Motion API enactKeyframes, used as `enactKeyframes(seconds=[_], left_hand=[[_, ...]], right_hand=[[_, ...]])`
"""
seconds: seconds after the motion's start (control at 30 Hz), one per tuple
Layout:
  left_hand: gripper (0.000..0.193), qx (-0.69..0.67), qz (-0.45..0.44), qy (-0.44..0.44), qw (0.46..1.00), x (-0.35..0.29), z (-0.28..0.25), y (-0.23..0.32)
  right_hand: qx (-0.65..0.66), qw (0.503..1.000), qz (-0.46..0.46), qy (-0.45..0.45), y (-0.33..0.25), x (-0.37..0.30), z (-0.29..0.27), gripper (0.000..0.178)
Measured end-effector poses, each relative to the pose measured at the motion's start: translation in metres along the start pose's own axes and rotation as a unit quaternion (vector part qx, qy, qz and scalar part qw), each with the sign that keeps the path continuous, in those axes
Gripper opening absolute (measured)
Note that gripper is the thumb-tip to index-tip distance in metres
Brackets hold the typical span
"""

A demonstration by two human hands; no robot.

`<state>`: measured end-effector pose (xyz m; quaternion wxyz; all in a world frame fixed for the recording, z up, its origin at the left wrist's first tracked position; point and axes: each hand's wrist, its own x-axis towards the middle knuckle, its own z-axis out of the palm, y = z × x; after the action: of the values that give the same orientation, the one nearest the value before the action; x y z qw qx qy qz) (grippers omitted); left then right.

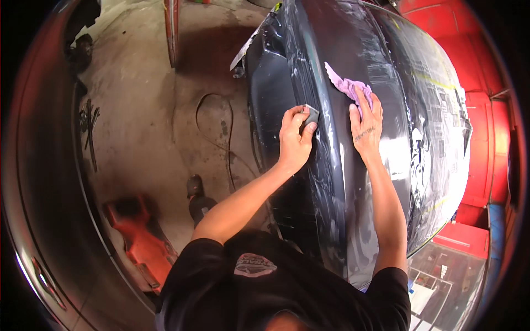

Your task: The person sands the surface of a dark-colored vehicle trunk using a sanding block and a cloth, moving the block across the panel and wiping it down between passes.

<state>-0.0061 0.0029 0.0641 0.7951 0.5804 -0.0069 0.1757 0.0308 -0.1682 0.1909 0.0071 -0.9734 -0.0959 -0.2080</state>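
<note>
A dark car body panel (361,58) with wet, whitish smears runs beneath both my hands. My left hand (295,140) is closed around a small grey sanding pad (312,116), pinched between thumb and fingers against the panel's raised edge. To its right, my right hand (366,124) has its fingers bent over a crumpled purple cloth (343,84), which lies on the flatter upper surface. Part of the cloth is hidden under those fingers.
Plastic masking film (441,118) with yellow tape covers the car at right. A hose (200,105) loops across the concrete floor (149,94). A red creeper-like object (138,234) lies lower left, beside another dark vehicle (47,165). Red cabinets (479,149) stand far right.
</note>
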Motion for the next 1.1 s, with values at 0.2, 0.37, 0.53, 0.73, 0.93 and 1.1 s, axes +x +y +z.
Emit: enactKeyframes(seconds=[0.2, 0.37, 0.53, 0.73, 0.93, 1.1], left_hand=[[0.02, 0.054, 0.001, 0.045, 0.998, 0.193, -0.007, -0.053], [0.023, 0.103, 0.034, 0.022, 0.994, 0.174, -0.003, -0.051], [0.029, 0.009, -0.011, -0.052, 0.999, 0.023, -0.013, 0.003], [0.021, 0.062, -0.016, 0.023, 0.998, 0.176, -0.019, -0.05], [0.022, 0.016, -0.185, -0.134, 0.973, 0.185, -0.051, -0.06], [0.026, -0.109, -0.295, -0.106, 0.944, 0.086, -0.148, -0.093]], right_hand=[[0.007, 1.0, 0.01, -0.022, -0.02, 0.012, 0.001, 0.05], [0.022, 0.999, 0.036, -0.026, -0.012, 0.008, 0.001, 0.049], [0.002, 0.999, 0.031, -0.025, -0.009, 0.006, -0.004, 0.048], [0.013, 0.999, 0.031, -0.027, -0.028, 0.015, -0.003, 0.045], [0.017, 0.998, 0.053, -0.011, -0.02, 0.008, -0.007, 0.04], [0.008, 0.996, 0.073, 0.04, -0.016, -0.004, -0.002, 0.035]])
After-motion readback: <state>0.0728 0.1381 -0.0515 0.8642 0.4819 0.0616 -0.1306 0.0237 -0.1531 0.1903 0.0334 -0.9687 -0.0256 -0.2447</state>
